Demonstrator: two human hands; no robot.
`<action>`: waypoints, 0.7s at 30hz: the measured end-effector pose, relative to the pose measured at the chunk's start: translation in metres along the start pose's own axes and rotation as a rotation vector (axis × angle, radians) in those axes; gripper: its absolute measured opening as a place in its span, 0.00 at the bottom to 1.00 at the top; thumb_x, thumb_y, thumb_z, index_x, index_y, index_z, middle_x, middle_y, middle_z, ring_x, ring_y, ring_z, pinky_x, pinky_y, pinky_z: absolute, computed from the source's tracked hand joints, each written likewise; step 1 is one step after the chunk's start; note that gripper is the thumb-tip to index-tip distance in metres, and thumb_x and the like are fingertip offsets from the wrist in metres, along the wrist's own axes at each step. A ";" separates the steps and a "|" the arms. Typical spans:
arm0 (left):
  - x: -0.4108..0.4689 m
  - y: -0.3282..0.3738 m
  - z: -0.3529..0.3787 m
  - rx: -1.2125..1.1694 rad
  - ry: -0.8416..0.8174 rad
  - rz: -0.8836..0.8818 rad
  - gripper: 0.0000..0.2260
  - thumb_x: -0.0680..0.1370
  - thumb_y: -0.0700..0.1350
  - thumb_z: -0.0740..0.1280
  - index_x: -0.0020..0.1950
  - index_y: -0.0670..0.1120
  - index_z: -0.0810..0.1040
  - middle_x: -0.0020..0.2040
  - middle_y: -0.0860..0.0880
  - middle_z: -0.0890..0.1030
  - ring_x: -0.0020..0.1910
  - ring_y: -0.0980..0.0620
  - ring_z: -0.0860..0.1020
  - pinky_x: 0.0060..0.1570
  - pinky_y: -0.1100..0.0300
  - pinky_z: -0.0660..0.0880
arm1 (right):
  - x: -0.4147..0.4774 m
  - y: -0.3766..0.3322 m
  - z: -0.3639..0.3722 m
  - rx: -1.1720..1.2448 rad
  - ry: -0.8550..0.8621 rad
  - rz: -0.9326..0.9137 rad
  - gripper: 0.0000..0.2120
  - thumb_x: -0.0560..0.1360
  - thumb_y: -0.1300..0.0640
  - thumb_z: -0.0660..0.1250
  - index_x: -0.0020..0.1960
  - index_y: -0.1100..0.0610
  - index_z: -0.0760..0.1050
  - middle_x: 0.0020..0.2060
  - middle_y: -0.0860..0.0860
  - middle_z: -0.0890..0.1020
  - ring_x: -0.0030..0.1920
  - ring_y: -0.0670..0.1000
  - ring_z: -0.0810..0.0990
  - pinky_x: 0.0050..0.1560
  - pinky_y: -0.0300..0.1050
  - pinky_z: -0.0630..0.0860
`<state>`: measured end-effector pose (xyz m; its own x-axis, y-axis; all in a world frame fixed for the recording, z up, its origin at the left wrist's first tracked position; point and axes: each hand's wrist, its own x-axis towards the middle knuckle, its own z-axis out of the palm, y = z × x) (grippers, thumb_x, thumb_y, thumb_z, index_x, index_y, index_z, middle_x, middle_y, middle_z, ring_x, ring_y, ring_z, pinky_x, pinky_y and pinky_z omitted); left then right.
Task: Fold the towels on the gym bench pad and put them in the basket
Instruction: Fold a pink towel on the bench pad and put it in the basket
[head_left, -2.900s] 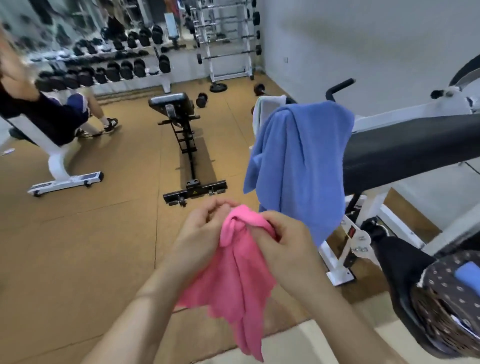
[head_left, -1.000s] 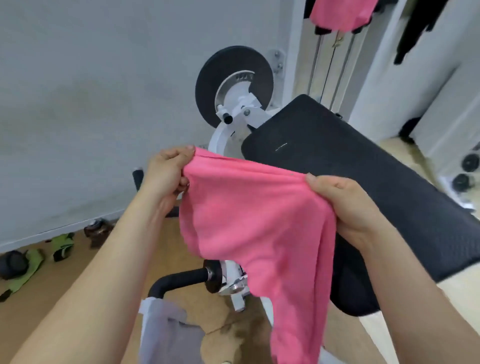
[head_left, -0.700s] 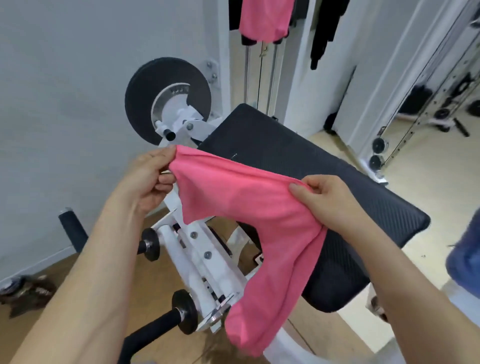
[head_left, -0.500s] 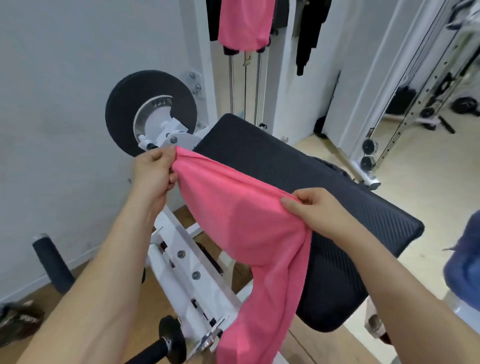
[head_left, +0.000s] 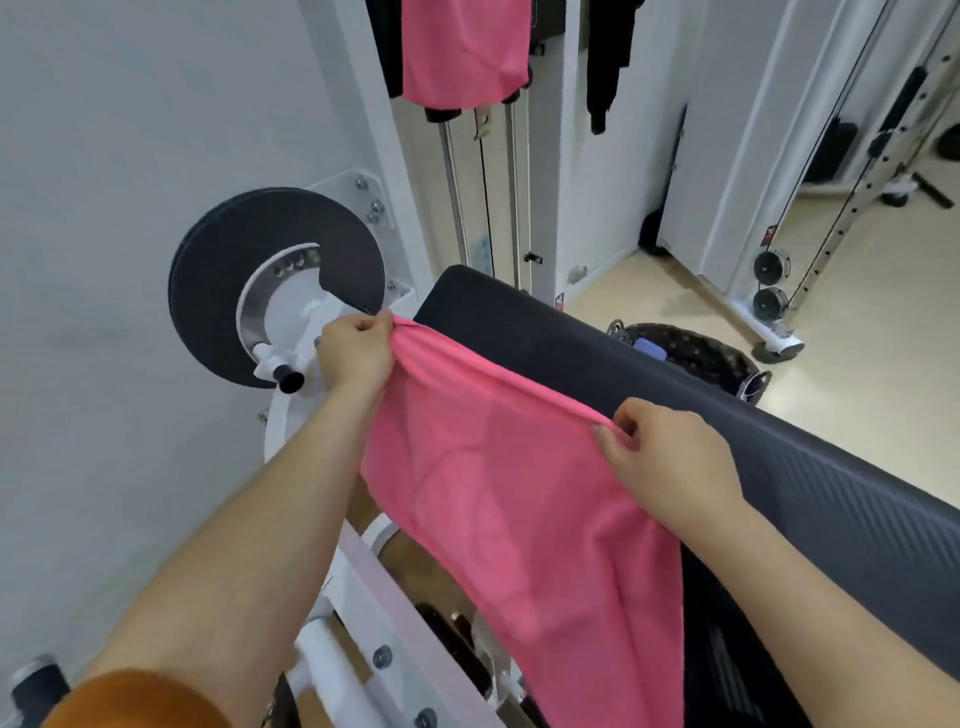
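A pink towel (head_left: 498, 499) is stretched between my hands in front of the near edge of the black gym bench pad (head_left: 727, 415). My left hand (head_left: 358, 353) pinches its left top corner beside the pad's far end. My right hand (head_left: 670, 457) pinches the right top corner over the pad's near edge. The rest of the towel hangs down below the pad. Beyond the pad, a dark dotted basket (head_left: 691, 353) stands on the floor with something blue inside.
A black weight plate (head_left: 218, 291) on a white machine frame (head_left: 363, 597) stands left of the pad against the grey wall. Another pink cloth (head_left: 462, 52) and dark clothes hang above a cable machine behind. A white pulley rack (head_left: 774, 291) stands at the right.
The towel has gone from bunched between my hands to spread wide. I have turned toward the bench pad, and both hands have moved the top edge up to it. The basket has come into view.
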<state>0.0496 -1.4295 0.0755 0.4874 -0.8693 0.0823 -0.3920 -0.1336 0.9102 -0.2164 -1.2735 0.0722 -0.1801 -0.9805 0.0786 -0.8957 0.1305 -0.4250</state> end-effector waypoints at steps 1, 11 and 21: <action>0.011 -0.001 0.014 0.027 -0.010 -0.005 0.15 0.75 0.55 0.66 0.36 0.45 0.81 0.31 0.48 0.80 0.35 0.47 0.76 0.38 0.58 0.71 | 0.009 0.001 0.004 -0.028 0.001 0.002 0.12 0.78 0.44 0.59 0.43 0.50 0.73 0.33 0.47 0.78 0.38 0.52 0.77 0.38 0.47 0.75; 0.092 0.005 0.098 0.296 -0.062 0.150 0.13 0.77 0.55 0.64 0.50 0.49 0.85 0.51 0.48 0.84 0.52 0.44 0.80 0.50 0.55 0.75 | 0.059 -0.001 0.020 -0.291 0.047 0.049 0.20 0.78 0.35 0.53 0.41 0.51 0.65 0.32 0.46 0.74 0.34 0.50 0.74 0.28 0.44 0.61; 0.088 -0.002 0.111 0.154 0.092 0.264 0.08 0.76 0.45 0.66 0.52 0.44 0.77 0.50 0.43 0.80 0.46 0.51 0.74 0.44 0.63 0.64 | 0.084 -0.010 0.012 -0.310 -0.022 0.153 0.24 0.75 0.32 0.54 0.36 0.52 0.69 0.34 0.46 0.76 0.36 0.53 0.77 0.32 0.43 0.66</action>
<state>0.0070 -1.5586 0.0359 0.4189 -0.8375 0.3508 -0.6246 0.0147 0.7808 -0.2174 -1.3586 0.0718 -0.3158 -0.9487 0.0144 -0.9406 0.3110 -0.1358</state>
